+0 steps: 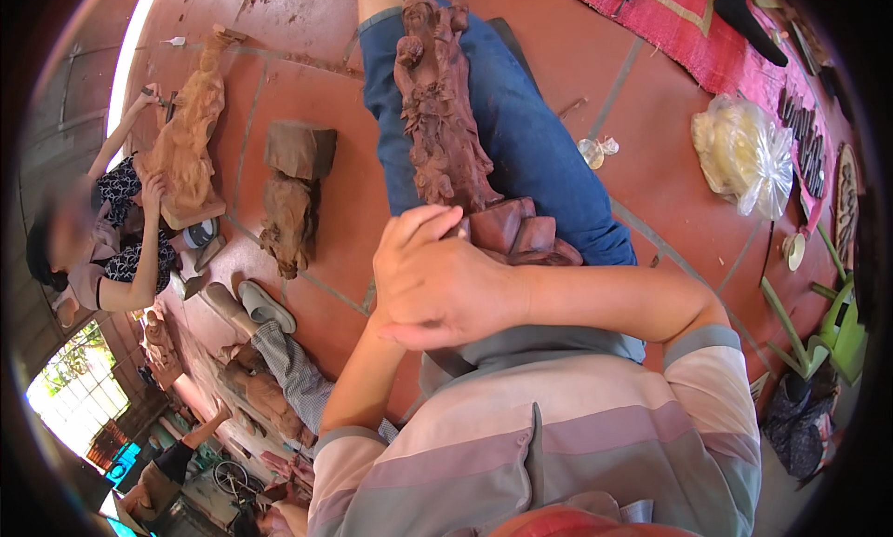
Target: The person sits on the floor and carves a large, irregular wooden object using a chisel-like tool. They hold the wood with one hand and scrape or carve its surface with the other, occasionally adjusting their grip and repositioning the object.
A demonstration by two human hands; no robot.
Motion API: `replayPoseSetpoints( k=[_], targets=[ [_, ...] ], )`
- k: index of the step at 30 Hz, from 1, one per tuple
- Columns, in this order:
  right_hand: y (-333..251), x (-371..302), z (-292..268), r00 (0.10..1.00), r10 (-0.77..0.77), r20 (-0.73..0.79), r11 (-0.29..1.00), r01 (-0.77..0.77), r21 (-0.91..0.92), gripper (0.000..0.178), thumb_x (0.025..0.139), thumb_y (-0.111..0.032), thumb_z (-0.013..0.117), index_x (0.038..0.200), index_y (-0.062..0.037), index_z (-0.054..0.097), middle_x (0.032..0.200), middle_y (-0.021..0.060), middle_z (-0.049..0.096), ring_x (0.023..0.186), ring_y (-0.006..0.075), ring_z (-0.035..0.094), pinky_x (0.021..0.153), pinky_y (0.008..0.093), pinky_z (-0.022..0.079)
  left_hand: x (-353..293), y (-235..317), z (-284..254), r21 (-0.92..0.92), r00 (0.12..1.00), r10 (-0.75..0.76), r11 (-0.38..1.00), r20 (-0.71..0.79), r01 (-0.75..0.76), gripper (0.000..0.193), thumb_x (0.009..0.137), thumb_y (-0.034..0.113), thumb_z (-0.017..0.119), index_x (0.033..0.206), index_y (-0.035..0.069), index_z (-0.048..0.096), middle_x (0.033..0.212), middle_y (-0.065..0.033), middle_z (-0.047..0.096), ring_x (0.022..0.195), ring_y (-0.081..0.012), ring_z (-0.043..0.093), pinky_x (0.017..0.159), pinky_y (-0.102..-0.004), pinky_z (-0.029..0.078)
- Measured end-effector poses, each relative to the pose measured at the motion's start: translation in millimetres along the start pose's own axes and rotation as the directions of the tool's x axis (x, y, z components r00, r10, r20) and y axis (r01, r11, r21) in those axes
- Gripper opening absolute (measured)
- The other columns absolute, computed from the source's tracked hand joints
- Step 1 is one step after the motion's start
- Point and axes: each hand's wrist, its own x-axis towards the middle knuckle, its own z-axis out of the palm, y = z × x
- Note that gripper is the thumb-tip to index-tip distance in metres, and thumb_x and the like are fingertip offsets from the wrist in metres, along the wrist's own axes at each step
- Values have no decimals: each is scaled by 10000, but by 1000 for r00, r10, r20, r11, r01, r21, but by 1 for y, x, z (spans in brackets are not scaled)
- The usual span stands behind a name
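Observation:
A reddish-brown carved wooden statue (442, 109) lies along my legs, with its blocky base (521, 230) toward my body. Above the lower end of the carving my hands are crossed. My right hand (446, 290) lies over the left, its fingers curled and close together, its thumb pointing left. Most of my left hand (383, 321) is hidden beneath it; only the wrist side shows clearly. Whether anything is held between the hands cannot be made out. The fingers overlap the edge of the statue near its base.
On the left, a seated person works with a tool on a light wooden statue (191, 132). A dark carved block (293, 197) stands on the tiled floor. At right are a plastic bag (739, 151), a row of dark chisels (802, 141), a red mat (665, 34) and a green stool (842, 328).

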Motion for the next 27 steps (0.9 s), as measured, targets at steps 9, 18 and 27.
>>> replayPoseSetpoints(
  k=[9, 18, 27],
  targets=[
    [-8, -3, -6, 999, 42, -18, 997, -41, 72, 310, 792, -191, 675, 576, -78, 484, 592, 71, 468, 552, 257, 481, 526, 353, 396, -3, 11, -1, -28, 988, -149, 988, 32, 150, 316, 692, 183, 618, 972, 38, 640, 966, -103, 601, 806, -274, 612, 665, -321, 508],
    [-9, 3, -14, 997, 65, -30, 980, -59, 190, 302, 782, -143, 683, 570, -70, 480, 577, 69, 449, 541, 251, 460, 523, 356, 378, 1, 18, -10, -52, 975, -197, 978, 101, 203, 340, 696, 176, 599, 1011, 56, 649, 980, -73, 612, 842, -253, 626, 689, -320, 516],
    [-11, 3, -8, 997, 69, -40, 983, -61, 172, 332, 805, -192, 668, 561, -80, 471, 572, 73, 443, 551, 261, 475, 525, 355, 387, 2, 19, -14, 49, 995, -39, 998, 90, 34, 274, 719, 150, 584, 946, 17, 657, 986, -99, 617, 813, -266, 624, 671, -305, 517]
  ],
)
